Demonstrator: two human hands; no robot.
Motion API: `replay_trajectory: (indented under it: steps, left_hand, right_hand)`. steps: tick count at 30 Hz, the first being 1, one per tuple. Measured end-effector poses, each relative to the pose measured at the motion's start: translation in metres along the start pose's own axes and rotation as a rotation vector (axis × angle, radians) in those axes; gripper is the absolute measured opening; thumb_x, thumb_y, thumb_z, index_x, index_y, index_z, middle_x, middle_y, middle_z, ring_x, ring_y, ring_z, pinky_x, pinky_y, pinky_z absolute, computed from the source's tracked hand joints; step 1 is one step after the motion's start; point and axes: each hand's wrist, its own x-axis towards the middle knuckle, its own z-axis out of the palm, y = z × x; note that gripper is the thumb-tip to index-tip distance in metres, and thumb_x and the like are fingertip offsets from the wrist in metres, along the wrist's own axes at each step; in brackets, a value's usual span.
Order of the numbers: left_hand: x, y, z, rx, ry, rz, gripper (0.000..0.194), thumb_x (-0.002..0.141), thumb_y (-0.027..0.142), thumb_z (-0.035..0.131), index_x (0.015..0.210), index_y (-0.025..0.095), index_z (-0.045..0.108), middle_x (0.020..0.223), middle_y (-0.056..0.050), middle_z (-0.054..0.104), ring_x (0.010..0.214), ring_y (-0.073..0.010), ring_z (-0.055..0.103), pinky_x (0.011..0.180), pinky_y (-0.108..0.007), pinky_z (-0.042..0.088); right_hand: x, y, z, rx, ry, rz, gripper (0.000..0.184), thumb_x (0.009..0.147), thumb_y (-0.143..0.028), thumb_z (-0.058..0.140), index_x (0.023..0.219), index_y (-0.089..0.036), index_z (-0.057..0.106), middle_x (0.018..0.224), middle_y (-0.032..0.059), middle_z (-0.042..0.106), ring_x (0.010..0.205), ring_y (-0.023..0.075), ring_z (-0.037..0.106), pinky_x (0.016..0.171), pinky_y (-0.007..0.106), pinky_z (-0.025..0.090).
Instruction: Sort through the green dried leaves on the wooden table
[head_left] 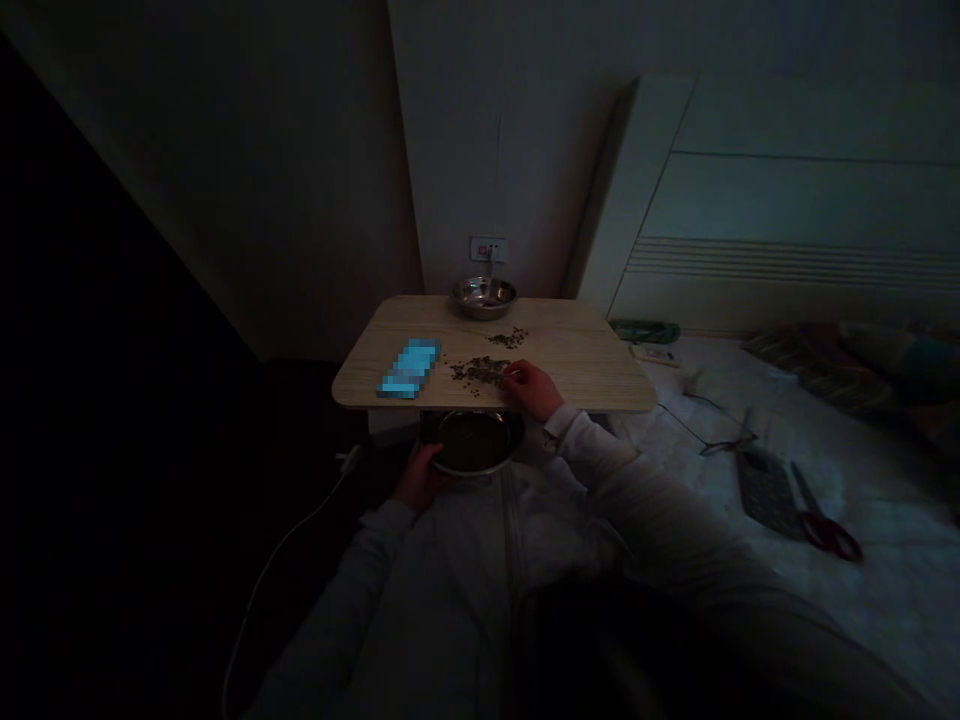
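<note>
My left hand (421, 480) grips the left rim of a round metal bowl (480, 470), which sits just below the table's front edge, near my lap. Its inside looks dark, and I cannot make out the contents. On the small wooden table (592, 360), my right hand (531, 388) rests with fingers bent together at the right end of a pile of small dark grains (481, 372). Whether a grain is between those fingertips is too small to see. A smaller scatter of the same grains (508, 339) lies behind. At the table's back edge stands a shiny metal bowl (484, 300).
A lit phone (409, 370) lies on the table's left. To the right is a bed (675, 600) with red-handled scissors (829, 530), a dark patterned flat case (769, 490) and a cable. A wall socket (488, 249) is behind the table. A white cord (266, 560) hangs at left.
</note>
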Motion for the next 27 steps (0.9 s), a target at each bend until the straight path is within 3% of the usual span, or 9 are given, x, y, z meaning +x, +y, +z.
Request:
replay_trajectory:
  steps: [5, 11, 17, 27]
  left_hand:
    - [-0.001, 0.001, 0.001, 0.012, 0.023, -0.017, 0.020, 0.088, 0.011, 0.049, 0.098, 0.012, 0.066, 0.087, -0.009, 0.076, 0.090, -0.0220, 0.073, 0.074, -0.033, 0.061]
    - [0.001, 0.000, -0.001, 0.010, 0.012, -0.009, 0.019, 0.086, 0.011, 0.051, 0.096, 0.013, 0.066, 0.087, -0.008, 0.076, 0.093, -0.0229, 0.072, 0.076, -0.034, 0.060]
    - [0.003, -0.002, -0.003, -0.013, -0.018, -0.004, 0.019, 0.083, 0.011, 0.054, 0.096, 0.014, 0.067, 0.098, -0.009, 0.075, 0.097, -0.0236, 0.071, 0.078, -0.034, 0.060]
    - [0.001, 0.000, -0.002, 0.003, -0.003, -0.009, 0.021, 0.087, 0.012, 0.051, 0.101, 0.013, 0.067, 0.091, -0.009, 0.076, 0.094, -0.0226, 0.072, 0.079, -0.034, 0.059]
  right_hand:
    - [-0.004, -0.003, 0.003, 0.009, -0.047, -0.019, 0.014, 0.079, -0.017, 0.063, 0.093, -0.018, 0.062, 0.075, -0.0002, 0.068, 0.065, 0.0135, 0.060, 0.066, 0.025, 0.047]
    - [0.002, 0.005, 0.003, 0.009, 0.057, -0.052, 0.011, 0.080, -0.018, 0.060, 0.091, -0.019, 0.060, 0.074, -0.0007, 0.068, 0.068, 0.0132, 0.060, 0.066, 0.025, 0.046]
    - [0.005, 0.004, 0.005, -0.035, 0.061, -0.064, 0.010, 0.080, -0.017, 0.060, 0.091, -0.019, 0.060, 0.075, -0.0003, 0.068, 0.068, 0.0133, 0.060, 0.066, 0.025, 0.046]
    - [0.001, -0.009, 0.010, -0.029, 0.016, -0.051, 0.012, 0.080, -0.017, 0.061, 0.092, -0.018, 0.060, 0.077, 0.0004, 0.068, 0.069, 0.0137, 0.060, 0.067, 0.025, 0.045]
